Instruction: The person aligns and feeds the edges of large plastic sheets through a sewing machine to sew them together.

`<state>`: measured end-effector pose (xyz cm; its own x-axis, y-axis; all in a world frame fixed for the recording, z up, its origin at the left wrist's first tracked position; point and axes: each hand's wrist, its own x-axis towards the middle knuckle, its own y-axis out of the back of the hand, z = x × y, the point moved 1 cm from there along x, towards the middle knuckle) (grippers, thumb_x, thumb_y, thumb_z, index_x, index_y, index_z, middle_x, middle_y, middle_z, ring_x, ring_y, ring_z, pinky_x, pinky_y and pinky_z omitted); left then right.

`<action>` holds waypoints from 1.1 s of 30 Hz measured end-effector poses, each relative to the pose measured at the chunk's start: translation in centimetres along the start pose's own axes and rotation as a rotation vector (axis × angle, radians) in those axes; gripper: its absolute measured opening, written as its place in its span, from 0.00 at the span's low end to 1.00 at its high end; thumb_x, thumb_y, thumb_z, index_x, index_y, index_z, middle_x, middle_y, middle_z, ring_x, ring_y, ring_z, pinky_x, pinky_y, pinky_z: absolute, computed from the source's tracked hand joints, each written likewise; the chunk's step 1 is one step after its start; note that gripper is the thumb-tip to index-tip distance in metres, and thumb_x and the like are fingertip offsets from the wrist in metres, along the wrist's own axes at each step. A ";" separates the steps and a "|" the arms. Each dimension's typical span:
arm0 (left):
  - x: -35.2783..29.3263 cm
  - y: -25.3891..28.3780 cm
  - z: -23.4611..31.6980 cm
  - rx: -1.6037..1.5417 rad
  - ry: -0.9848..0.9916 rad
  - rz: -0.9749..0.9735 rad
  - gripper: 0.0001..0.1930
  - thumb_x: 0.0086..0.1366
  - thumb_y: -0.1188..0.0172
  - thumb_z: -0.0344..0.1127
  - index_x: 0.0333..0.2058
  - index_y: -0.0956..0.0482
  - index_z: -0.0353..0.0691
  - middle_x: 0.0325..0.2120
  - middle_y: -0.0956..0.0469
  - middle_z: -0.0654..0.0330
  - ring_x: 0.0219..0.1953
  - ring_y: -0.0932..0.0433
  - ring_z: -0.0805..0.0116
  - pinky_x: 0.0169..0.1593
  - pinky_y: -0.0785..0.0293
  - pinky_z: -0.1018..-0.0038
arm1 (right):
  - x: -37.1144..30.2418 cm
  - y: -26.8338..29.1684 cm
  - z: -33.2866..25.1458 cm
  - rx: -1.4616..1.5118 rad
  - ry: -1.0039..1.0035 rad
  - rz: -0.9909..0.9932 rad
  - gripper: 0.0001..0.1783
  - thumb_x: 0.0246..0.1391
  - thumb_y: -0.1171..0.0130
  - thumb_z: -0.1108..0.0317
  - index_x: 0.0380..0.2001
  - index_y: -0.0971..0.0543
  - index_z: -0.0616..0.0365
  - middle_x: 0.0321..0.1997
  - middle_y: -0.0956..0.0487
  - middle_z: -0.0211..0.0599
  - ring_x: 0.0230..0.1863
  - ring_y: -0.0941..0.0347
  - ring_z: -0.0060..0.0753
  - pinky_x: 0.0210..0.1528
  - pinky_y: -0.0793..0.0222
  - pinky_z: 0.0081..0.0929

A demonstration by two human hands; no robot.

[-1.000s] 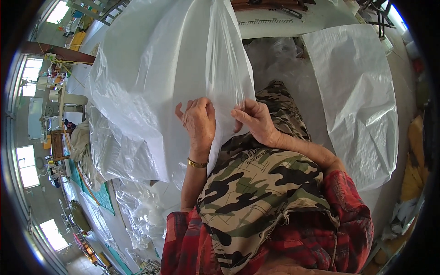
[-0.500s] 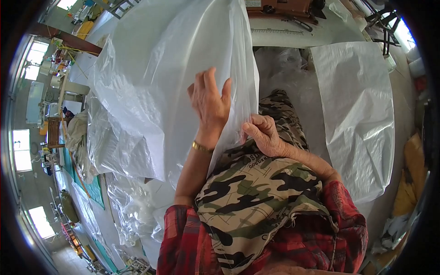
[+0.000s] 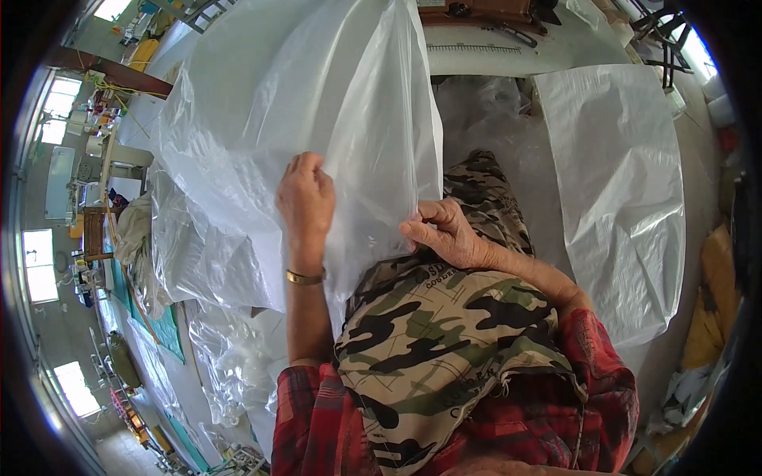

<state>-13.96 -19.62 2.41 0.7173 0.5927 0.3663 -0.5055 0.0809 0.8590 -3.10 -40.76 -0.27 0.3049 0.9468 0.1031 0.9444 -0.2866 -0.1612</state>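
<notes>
A large sheet of clear plastic film [image 3: 361, 151] drapes over a white surface in front of me and falls toward my lap. My left hand [image 3: 305, 198] is over its middle, wearing a gold-coloured band at the wrist. Its fingers are curled together and appear to grip the film, though their tips are partly hidden. At the film's lower right edge, my right hand [image 3: 448, 234] pinches the gathered border between thumb and fingers. Camouflage-patterned cloth [image 3: 444, 333] covers my lap below both hands.
On the right lies a flat white woven plastic sheet [image 3: 615, 198]. A brown machine base [image 3: 484, 12] and a ruler strip [image 3: 476, 49] are at the far side. Crumpled clear plastic [image 3: 230, 357] hangs at the lower left, near a wooden stool [image 3: 97, 230].
My left hand has moved left and nearer to me, and its spread fingers have curled closed. My right hand keeps its pinch, shifting slightly left. The film's folds have spread leftward.
</notes>
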 end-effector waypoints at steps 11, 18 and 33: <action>6.3 6.7 -5.8 -0.180 0.029 -0.129 0.08 0.64 0.47 0.25 0.40 0.23 0.35 0.32 0.22 0.57 0.32 0.24 0.68 0.39 0.28 0.74 | -0.2 0.2 0.1 0.082 -0.002 -0.035 0.18 0.64 0.44 0.60 0.22 0.25 0.58 0.22 0.24 0.27 0.25 0.29 0.16 0.32 0.31 0.19; 4.4 11.8 2.5 -0.621 -0.129 -0.487 0.05 0.68 0.48 0.28 0.39 0.24 0.35 0.26 0.31 0.70 0.29 0.35 0.83 0.33 0.36 0.83 | 0.6 -0.3 -1.0 -0.048 0.045 -0.002 0.17 0.64 0.43 0.60 0.24 0.25 0.60 0.22 0.23 0.31 0.25 0.28 0.20 0.31 0.30 0.23; -2.5 2.1 5.2 -0.958 0.080 -0.531 0.07 0.69 0.46 0.24 0.43 0.25 0.31 0.29 0.23 0.66 0.32 0.29 0.82 0.39 0.29 0.82 | 1.0 -2.4 -3.1 -0.860 0.315 -0.130 0.14 0.55 0.39 0.63 0.23 0.27 0.60 0.16 0.26 0.42 0.22 0.25 0.50 0.28 0.30 0.44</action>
<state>-14.33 -25.09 5.10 0.9380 0.3460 -0.0219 -0.3295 0.9093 0.2543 -4.70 -39.62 3.27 0.0909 0.9318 0.3515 0.7014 -0.3104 0.6416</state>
